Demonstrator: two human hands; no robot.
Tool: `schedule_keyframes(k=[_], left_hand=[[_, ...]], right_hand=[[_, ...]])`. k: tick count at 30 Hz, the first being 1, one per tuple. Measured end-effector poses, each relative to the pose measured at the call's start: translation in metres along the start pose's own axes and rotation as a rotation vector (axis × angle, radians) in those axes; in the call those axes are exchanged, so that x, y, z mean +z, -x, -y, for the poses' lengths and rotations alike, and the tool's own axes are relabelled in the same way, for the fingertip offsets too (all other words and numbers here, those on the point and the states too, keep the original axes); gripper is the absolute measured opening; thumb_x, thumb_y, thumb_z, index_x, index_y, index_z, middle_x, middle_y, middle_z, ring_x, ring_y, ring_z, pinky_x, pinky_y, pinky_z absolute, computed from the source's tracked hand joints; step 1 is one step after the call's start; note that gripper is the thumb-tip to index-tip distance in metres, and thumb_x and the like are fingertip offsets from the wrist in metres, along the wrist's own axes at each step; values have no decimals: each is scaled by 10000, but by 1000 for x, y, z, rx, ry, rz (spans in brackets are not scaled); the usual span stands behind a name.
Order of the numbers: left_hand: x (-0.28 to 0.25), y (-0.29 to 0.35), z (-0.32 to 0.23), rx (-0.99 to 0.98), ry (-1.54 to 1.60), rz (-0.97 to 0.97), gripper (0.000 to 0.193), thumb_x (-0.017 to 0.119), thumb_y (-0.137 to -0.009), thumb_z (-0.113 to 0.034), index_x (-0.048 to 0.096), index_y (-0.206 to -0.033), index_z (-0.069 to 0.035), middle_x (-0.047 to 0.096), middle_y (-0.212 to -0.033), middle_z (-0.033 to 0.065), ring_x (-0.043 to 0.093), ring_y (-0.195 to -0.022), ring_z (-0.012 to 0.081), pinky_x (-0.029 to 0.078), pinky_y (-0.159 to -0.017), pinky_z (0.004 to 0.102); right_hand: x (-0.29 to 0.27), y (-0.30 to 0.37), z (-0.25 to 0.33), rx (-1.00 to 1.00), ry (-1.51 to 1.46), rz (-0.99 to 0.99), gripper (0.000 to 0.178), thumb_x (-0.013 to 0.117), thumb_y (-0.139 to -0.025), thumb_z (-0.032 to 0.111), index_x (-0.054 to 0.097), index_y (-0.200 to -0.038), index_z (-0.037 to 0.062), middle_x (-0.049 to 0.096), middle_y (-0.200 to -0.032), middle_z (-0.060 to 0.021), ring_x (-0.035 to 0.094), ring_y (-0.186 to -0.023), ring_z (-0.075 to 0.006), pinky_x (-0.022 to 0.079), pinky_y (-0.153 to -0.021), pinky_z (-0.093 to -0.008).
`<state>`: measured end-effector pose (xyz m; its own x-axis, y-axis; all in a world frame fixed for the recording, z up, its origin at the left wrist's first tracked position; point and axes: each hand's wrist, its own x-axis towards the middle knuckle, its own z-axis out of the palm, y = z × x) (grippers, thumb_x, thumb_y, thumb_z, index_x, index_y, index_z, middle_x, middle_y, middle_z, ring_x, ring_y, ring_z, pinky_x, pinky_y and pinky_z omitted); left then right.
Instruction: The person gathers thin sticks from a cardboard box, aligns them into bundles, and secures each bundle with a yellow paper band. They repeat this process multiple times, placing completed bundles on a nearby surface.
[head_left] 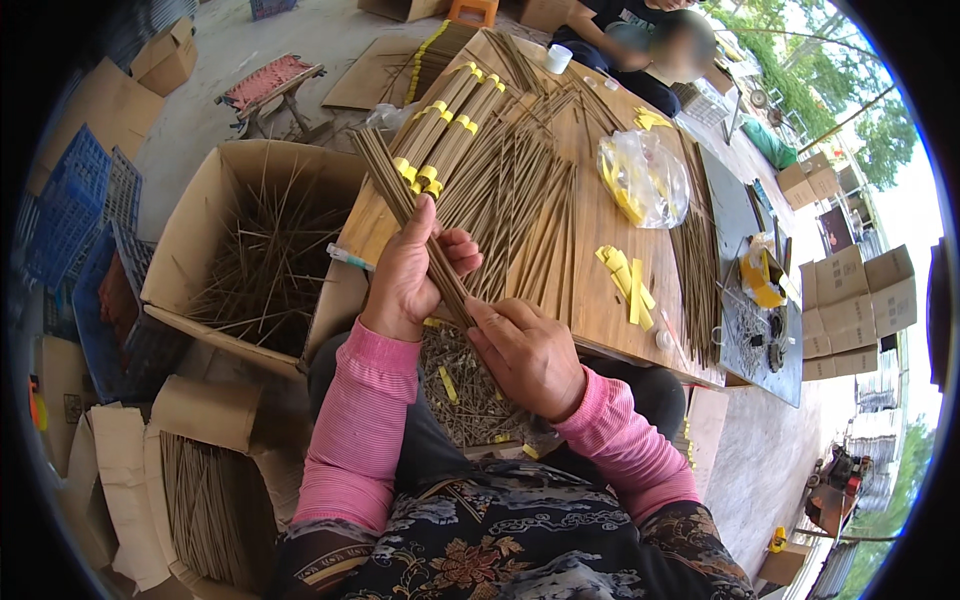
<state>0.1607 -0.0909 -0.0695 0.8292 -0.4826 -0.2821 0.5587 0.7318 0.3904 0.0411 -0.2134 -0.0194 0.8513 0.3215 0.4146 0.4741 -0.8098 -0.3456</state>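
A bundle of thin brown incense sticks [384, 172] slants across in front of me, its far end pointing up and left. My left hand [405, 272] is closed round its middle, thumb laid along the sticks. At the lower end, my right hand [528, 352] has its fingers closed on the bundle; its palm side is hidden. Just beyond my left hand lie finished bundles [450, 118] tied with yellow bands. Loose incense sticks [515, 190] are spread over the wooden table [590, 235]. Yellow paper strips [628, 285] lie to the right of my hands.
A cardboard box [190, 215] of jumbled sticks stands at left, another box [130, 490] below it. A clear bag [645, 180] of yellow strips sits on the table beside a dark board [745, 330]. Across the table sits another person [630, 50]. Cartons [855, 305] are stacked at right.
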Motion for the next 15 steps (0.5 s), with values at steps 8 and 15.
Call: schedule_keyframes(k=[8, 15], left_hand=[[-3, -2, 1, 44, -46, 21, 375, 635, -767, -444, 445, -700, -128, 515, -617, 44, 526, -507, 150, 496, -476, 298], [3, 2, 0, 8, 0, 34, 331, 615, -805, -403, 437, -707, -141, 452, -592, -2, 416, -459, 79, 382, -415, 216]], right_hand=[[1, 0, 0, 5, -27, -8, 334, 638, -739, 67, 572, -1061, 5, 542, -747, -102, 557, -660, -253, 464, -563, -338], [2, 3, -3, 20, -52, 26, 332, 628, -744, 73, 585, -1072, 50, 539, -772, -95, 556, -677, -250, 460, -554, -333]])
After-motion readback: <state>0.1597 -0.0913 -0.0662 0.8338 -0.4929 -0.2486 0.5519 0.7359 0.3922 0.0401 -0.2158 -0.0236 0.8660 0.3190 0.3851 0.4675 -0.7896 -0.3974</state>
